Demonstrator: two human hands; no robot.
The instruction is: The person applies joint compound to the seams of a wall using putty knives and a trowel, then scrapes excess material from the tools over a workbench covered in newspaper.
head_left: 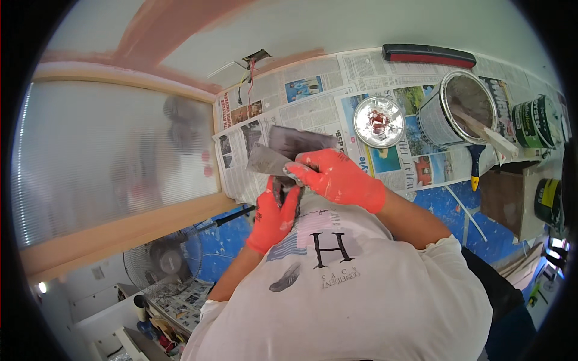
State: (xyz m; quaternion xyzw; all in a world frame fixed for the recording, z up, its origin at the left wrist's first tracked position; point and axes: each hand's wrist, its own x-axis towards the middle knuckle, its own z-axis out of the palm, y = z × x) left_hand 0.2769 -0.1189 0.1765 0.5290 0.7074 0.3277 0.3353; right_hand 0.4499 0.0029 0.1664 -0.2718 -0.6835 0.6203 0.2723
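Both my hands wear orange-red gloves with grey-smeared fingertips and meet in front of my chest, over the newspaper-covered worktop. My right hand (340, 178) is closed on a filling knife (265, 160), its grey metal blade pointing left. Just beyond lies the broad, dark, smeared blade of a wider filling knife (300, 140). My left hand (274, 216), lower and to the left, is closed with its thumb up, seemingly round the wider knife's handle, which is mostly hidden. The smaller blade overlaps the wider one's near side.
Newspaper (277, 123) covers the worktop. To the right stand a round tin lid (379, 122), a large open tin (435, 117) with a wooden stick (490, 135), a paintbrush (476, 165) and a green tub (534, 123). Loose wires (248, 78) hang at the wall; a ribbed translucent panel (114, 144) stands left.
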